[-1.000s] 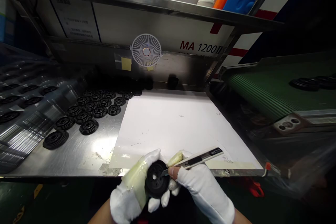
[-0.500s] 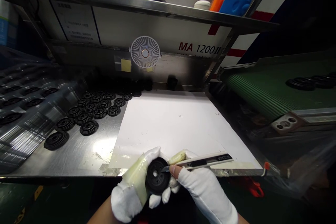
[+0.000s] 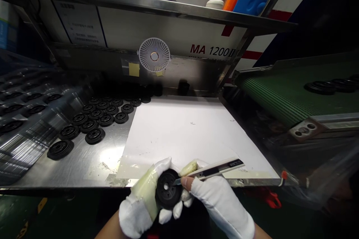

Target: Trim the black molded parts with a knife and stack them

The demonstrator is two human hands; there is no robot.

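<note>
A round black plastic wheel (image 3: 169, 198) with a small central hole rests in my gloved left hand (image 3: 144, 190), the fingers wrapped under and around it. My right hand (image 3: 221, 201), in a white glove with a bare thumb, grips a white-and-black utility knife (image 3: 217, 169). Its blade points left and touches or nearly touches the wheel's face close to the hole. Both hands are at the front edge of the bench, just before the white sheet (image 3: 179, 134). Yellowish tape covers parts of the left glove and a right finger.
Several black wheels (image 3: 95, 136) lie on the metal bench at left, beside stacked clear trays (image 3: 42, 119). A small fan (image 3: 154, 55) faces me below the shelf (image 3: 140, 4). At right, a green conveyor (image 3: 280, 93) carries more black wheels (image 3: 322, 87).
The knife's handle end has swung slightly up and left, while its tip stays at the wheel. My left hand and the wheel hold nearly the same place.
</note>
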